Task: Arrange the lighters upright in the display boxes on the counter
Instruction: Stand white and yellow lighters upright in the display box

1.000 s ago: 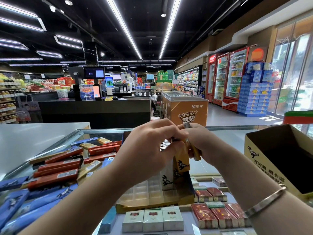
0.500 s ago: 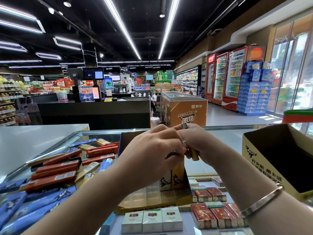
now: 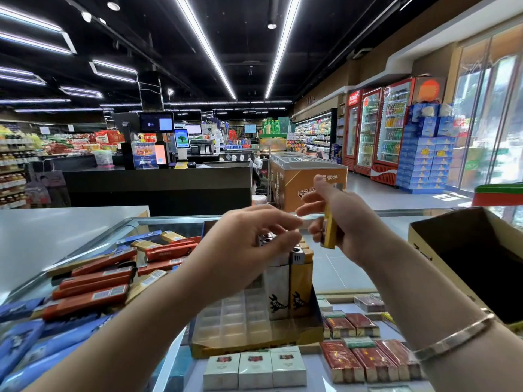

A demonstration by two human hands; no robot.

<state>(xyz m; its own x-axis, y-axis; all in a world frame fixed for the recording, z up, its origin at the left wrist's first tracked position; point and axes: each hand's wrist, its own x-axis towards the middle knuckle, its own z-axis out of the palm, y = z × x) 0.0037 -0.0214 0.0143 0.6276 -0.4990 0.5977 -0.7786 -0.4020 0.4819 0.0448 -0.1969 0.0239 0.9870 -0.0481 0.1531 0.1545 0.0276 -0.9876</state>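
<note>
While my right hand (image 3: 336,222) grips a yellow lighter (image 3: 329,227) upright, my left hand (image 3: 249,244) hovers loosely curled, holding nothing, over the display box (image 3: 254,339).

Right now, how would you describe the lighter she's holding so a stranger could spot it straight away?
Start at the glass counter and find the display box with lighters standing in it. Just above and right of it, the right hand holds a yellow lighter upright. It is the only lighter in the air, clear of the box.
</note>
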